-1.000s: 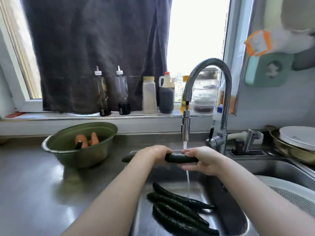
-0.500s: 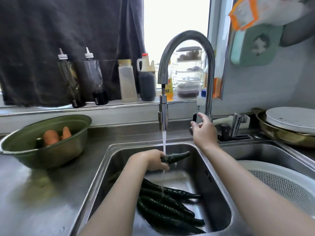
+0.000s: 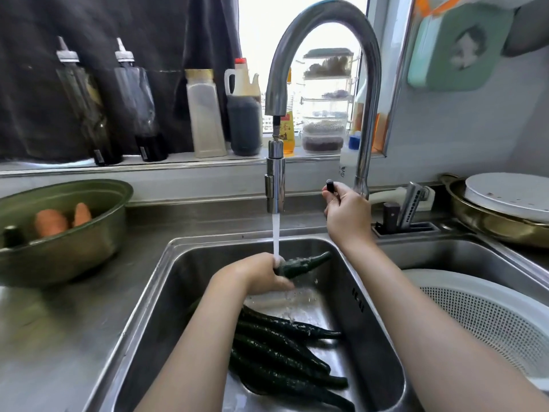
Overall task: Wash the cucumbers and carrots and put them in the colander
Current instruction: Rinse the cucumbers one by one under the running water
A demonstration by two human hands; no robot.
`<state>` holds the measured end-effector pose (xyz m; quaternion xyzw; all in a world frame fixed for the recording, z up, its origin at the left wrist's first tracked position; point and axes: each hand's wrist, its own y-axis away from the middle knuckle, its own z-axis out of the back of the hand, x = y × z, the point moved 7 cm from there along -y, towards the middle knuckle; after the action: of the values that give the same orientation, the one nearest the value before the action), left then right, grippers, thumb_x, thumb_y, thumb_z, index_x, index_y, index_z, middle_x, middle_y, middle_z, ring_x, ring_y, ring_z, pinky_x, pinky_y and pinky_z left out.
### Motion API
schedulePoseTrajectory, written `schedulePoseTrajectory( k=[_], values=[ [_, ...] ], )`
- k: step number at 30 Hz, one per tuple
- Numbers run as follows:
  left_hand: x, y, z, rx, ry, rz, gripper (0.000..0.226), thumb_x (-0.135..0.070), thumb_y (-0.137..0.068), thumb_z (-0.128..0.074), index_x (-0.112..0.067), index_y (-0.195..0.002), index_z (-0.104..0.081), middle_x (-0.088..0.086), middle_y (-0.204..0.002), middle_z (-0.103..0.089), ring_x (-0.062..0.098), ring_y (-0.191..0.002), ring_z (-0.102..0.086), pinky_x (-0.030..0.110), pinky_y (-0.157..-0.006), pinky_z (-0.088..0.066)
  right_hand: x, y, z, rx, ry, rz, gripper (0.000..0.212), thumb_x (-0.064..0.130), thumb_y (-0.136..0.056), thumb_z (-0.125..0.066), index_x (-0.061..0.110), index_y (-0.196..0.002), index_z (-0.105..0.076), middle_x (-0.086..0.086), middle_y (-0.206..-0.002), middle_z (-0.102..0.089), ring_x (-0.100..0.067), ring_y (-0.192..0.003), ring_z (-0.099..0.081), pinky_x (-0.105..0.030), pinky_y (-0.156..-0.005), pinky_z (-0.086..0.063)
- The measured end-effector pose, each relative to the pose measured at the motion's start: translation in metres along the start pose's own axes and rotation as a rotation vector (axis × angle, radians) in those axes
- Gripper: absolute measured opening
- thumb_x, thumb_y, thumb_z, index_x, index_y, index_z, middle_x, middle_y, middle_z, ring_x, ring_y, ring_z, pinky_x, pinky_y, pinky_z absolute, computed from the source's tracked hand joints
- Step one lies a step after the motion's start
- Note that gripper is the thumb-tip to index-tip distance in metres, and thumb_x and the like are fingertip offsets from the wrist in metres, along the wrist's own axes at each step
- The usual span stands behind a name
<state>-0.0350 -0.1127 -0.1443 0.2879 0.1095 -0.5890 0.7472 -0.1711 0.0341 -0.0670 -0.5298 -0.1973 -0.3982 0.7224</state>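
The left hand (image 3: pixel 261 273) wraps the near part of the cucumber (image 3: pixel 303 264), so only its tapered far end shows, and the left forearm covers the near ends of the cucumbers lying in the sink (image 3: pixel 154 292). The colander (image 3: pixel 487 319) is cut off by the right edge and partly covered by the right forearm, and the bowl (image 3: pixel 68 248) runs off the left edge, its rim hiding the lower parts of the carrots (image 3: pixel 61 220). The right hand (image 3: pixel 346 214) covers most of the tap lever (image 3: pixel 330 185), so the grip cannot be made out.
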Motion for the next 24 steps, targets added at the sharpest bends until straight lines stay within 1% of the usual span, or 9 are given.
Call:
schedulePoseTrajectory(
  k=[2, 5, 8, 11, 14, 17, 19, 22, 24],
  values=[
    [0.005, -0.002, -0.004, 0.014, 0.022, 0.011, 0.031, -0.045, -0.092, -0.072, -0.027, -0.116, -0.067, -0.011, -0.089, -0.062, 0.007, -0.076, -0.054, 0.029, -0.073, -0.043, 0.000, 0.000, -0.002, -0.004, -0.009, -0.001, 0.023, 0.024, -0.104, -0.055, 0.014, -0.116, -0.072, 0.006, -0.078, -0.063, -0.014, -0.071, -0.058, -0.028, -0.069, -0.046],
    [0.013, -0.004, -0.008, 0.030, 0.059, 0.036, 0.026, -0.046, -0.090, -0.073, -0.028, -0.109, -0.069, -0.008, -0.095, -0.068, 0.012, -0.079, -0.060, 0.030, -0.076, -0.049, -0.001, -0.002, -0.004, 0.009, -0.014, -0.003, 0.023, 0.025, -0.104, -0.055, 0.014, -0.115, -0.071, 0.005, -0.078, -0.064, -0.016, -0.072, -0.059, -0.029, -0.069, -0.046],
    [0.015, -0.003, -0.010, 0.028, 0.073, 0.039, 0.023, -0.044, -0.091, -0.073, -0.029, -0.107, -0.069, -0.005, -0.101, -0.071, 0.014, -0.083, -0.061, 0.031, -0.079, -0.049, -0.002, -0.003, -0.004, 0.021, -0.036, -0.011, 0.024, 0.025, -0.104, -0.055, 0.013, -0.117, -0.071, 0.005, -0.081, -0.064, -0.015, -0.073, -0.058, -0.030, -0.071, -0.047],
    [0.016, -0.004, -0.010, 0.015, 0.080, 0.032, 0.023, -0.045, -0.090, -0.074, -0.030, -0.107, -0.069, -0.010, -0.096, -0.069, 0.014, -0.085, -0.061, 0.031, -0.078, -0.048, -0.002, -0.004, -0.005, 0.024, -0.031, -0.014, 0.024, 0.023, -0.104, -0.055, 0.012, -0.118, -0.071, 0.005, -0.081, -0.063, -0.014, -0.074, -0.057, -0.026, -0.071, -0.043],
    [0.018, -0.004, -0.009, 0.006, 0.085, 0.036, 0.023, -0.045, -0.090, -0.074, -0.030, -0.107, -0.069, -0.010, -0.099, -0.070, 0.012, -0.093, -0.064, 0.033, -0.087, -0.050, 0.000, -0.006, -0.005, 0.023, -0.028, -0.018, 0.025, 0.023, -0.105, -0.054, 0.012, -0.120, -0.070, 0.003, -0.081, -0.063, -0.015, -0.074, -0.058, -0.025, -0.071, -0.042],
    [0.018, -0.003, -0.008, 0.001, 0.081, 0.029, 0.017, -0.044, -0.091, -0.073, -0.033, -0.103, -0.068, -0.013, -0.097, -0.070, 0.010, -0.095, -0.065, 0.033, -0.089, -0.050, -0.001, -0.008, -0.004, 0.014, -0.040, -0.025, 0.024, 0.022, -0.105, -0.053, 0.011, -0.117, -0.070, 0.002, -0.081, -0.064, -0.017, -0.074, -0.059, -0.026, -0.070, -0.042],
    [0.018, -0.002, -0.008, 0.003, 0.076, 0.028, 0.021, -0.045, -0.091, -0.072, -0.033, -0.107, -0.067, -0.011, -0.102, -0.069, 0.012, -0.098, -0.065, 0.034, -0.090, -0.050, -0.002, -0.009, -0.002, 0.004, -0.047, -0.028, 0.023, 0.023, -0.106, -0.052, 0.010, -0.111, -0.070, 0.000, -0.081, -0.066, -0.019, -0.076, -0.061, -0.025, -0.068, -0.042],
    [0.016, -0.001, -0.007, -0.004, 0.043, 0.032, 0.036, -0.048, -0.091, -0.071, -0.028, -0.120, -0.064, -0.002, -0.100, -0.067, 0.019, -0.098, -0.065, 0.033, -0.080, -0.048, -0.001, -0.009, 0.002, -0.018, -0.023, -0.009, 0.023, 0.023, -0.105, -0.052, 0.009, -0.106, -0.070, -0.001, -0.080, -0.066, -0.020, -0.075, -0.061, -0.024, -0.063, -0.039],
    [0.015, -0.001, -0.006, -0.014, 0.024, 0.037, 0.047, -0.049, -0.092, -0.069, -0.024, -0.130, -0.059, 0.000, -0.111, -0.066, 0.022, -0.109, -0.064, 0.033, -0.074, -0.046, 0.000, -0.009, 0.003, -0.023, -0.006, 0.002, 0.023, 0.023, -0.105, -0.053, 0.008, -0.107, -0.071, -0.002, -0.080, -0.067, -0.020, -0.076, -0.062, -0.025, -0.065, -0.038]
  ],
)
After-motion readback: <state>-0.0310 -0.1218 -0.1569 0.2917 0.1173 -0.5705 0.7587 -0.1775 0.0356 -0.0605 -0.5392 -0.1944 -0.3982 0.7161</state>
